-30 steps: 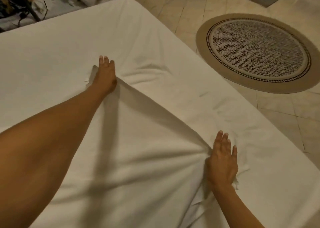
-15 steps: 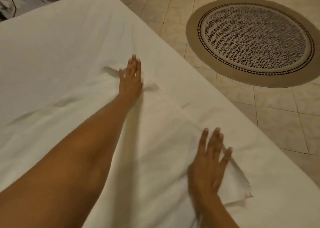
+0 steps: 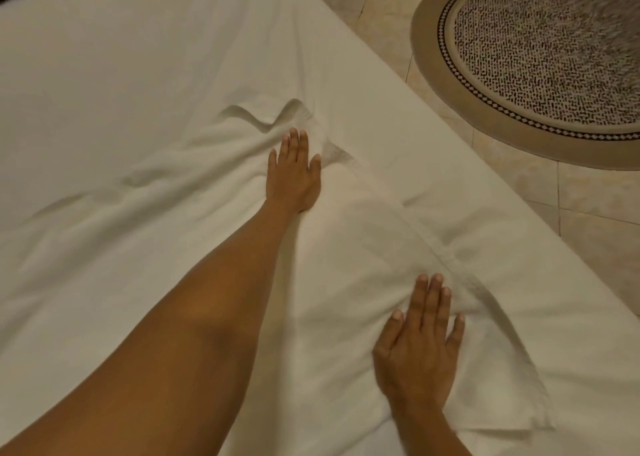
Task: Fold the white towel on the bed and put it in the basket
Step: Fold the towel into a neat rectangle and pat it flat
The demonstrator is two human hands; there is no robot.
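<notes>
Fingers straight on both: left hand (image 3: 293, 175) & right hand (image 3: 419, 351) press flat on white towel (image 3: 363, 248).

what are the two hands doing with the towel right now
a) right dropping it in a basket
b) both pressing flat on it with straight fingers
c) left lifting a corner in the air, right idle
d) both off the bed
b: the left hand and the right hand both lie palm down, fingers straight, on the white towel spread on the bed; no basket is in view.
</notes>
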